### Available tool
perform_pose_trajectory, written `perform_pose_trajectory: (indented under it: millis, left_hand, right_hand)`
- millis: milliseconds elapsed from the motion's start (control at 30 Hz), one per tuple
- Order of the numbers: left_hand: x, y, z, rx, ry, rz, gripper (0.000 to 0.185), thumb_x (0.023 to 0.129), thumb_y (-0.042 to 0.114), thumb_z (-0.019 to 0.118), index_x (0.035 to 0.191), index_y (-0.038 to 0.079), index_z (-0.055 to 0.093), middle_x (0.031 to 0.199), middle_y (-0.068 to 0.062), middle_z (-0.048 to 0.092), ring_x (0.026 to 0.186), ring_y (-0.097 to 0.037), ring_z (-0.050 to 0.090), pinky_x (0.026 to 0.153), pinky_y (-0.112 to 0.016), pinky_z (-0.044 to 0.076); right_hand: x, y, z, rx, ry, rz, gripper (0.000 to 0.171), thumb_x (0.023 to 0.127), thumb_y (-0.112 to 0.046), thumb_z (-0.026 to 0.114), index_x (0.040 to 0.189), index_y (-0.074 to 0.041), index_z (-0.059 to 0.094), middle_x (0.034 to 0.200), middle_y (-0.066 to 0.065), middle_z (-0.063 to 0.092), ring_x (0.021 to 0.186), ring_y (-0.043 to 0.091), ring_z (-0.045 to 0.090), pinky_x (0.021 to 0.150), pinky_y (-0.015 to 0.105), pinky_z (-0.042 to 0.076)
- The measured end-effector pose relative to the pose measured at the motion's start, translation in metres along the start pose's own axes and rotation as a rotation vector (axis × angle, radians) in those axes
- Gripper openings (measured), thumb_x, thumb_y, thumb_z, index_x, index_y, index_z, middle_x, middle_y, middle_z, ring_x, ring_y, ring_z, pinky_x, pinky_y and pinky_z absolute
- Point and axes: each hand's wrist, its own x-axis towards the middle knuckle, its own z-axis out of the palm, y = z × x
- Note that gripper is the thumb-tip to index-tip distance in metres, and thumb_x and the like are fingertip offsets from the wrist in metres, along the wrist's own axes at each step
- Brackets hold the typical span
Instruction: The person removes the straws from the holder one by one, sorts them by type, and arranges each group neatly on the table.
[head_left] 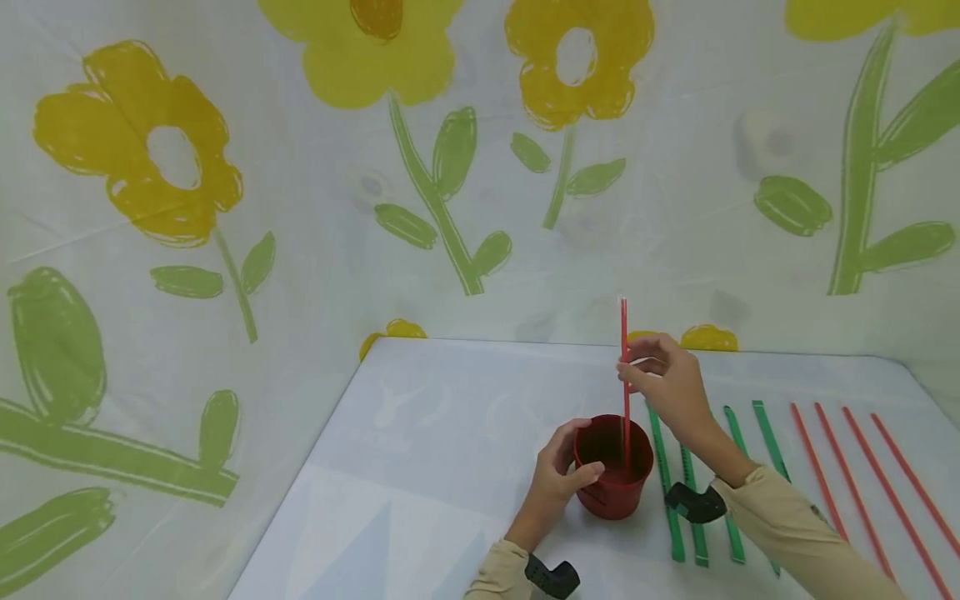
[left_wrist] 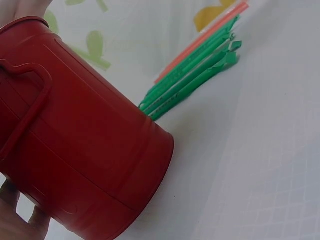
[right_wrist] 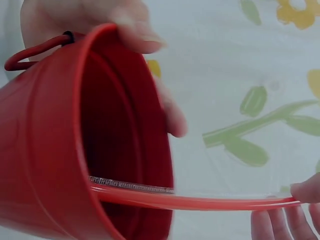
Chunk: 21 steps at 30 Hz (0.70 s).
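A small red bucket (head_left: 611,500) with a wire handle stands on the table, its mouth facing up. My left hand (head_left: 558,462) grips its left side, thumb at the rim and fingers round the far side. Above it, my right hand (head_left: 670,387) pinches a red straw (head_left: 625,333) in a clear wrapper. The straw is upright, its lower end inside the bucket's mouth. In the right wrist view the straw (right_wrist: 200,201) passes over the near rim into the bucket, and its bottom tip is hidden by the wall.
Several green wrapped straws (head_left: 666,483) lie in a row just right of the bucket, partly under my right forearm. Farther right are several red straws (head_left: 896,500), side by side. A flower-printed curtain (head_left: 675,167) hangs behind the white table (head_left: 390,433).
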Motion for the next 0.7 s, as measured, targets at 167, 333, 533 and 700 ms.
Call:
perform_pose_trajectory:
  millis: [167,333,533,700]
  left_hand:
    - [-0.001,0.001,-0.001,-0.022,-0.001,-0.006,0.053,0.088,0.029,0.061,0.137,0.023,0.042,0.135,0.001,0.05,0.124,-0.021,0.047,0.101,-0.033,0.04]
    - [-0.001,0.002,0.0,-0.029,0.005,0.003,0.053,0.087,0.029,0.061,0.137,0.022,0.043,0.134,-0.001,0.051,0.123,-0.021,0.048,0.1,-0.032,0.041]
    - [-0.001,0.002,0.001,-0.044,-0.001,0.011,0.054,0.087,0.027,0.062,0.137,0.019,0.043,0.135,-0.003,0.05,0.124,-0.021,0.047,0.101,-0.034,0.04]
    - [-0.001,0.002,0.0,-0.058,-0.013,-0.011,0.056,0.087,0.029,0.062,0.138,0.023,0.041,0.136,0.0,0.049,0.126,-0.02,0.045,0.102,-0.033,0.039]
  right_hand:
    - [0.003,-0.008,-0.007,0.01,0.009,-0.028,0.033,0.088,-0.014,0.067,0.115,0.0,0.053,0.101,0.016,0.063,0.078,0.011,0.065,0.064,0.021,0.054]
    - [0.008,-0.018,-0.014,-0.024,0.023,-0.017,0.034,0.089,-0.017,0.066,0.116,-0.001,0.052,0.103,0.015,0.062,0.08,0.007,0.064,0.065,0.02,0.053]
    - [0.012,-0.035,-0.029,0.002,0.085,-0.09,0.03,0.088,-0.012,0.067,0.112,-0.001,0.054,0.098,0.01,0.062,0.078,0.007,0.064,0.065,0.02,0.054]
    - [0.015,-0.048,-0.046,0.135,0.138,-0.171,0.029,0.084,0.001,0.067,0.11,0.004,0.055,0.091,0.006,0.064,0.073,0.011,0.065,0.065,0.019,0.053]
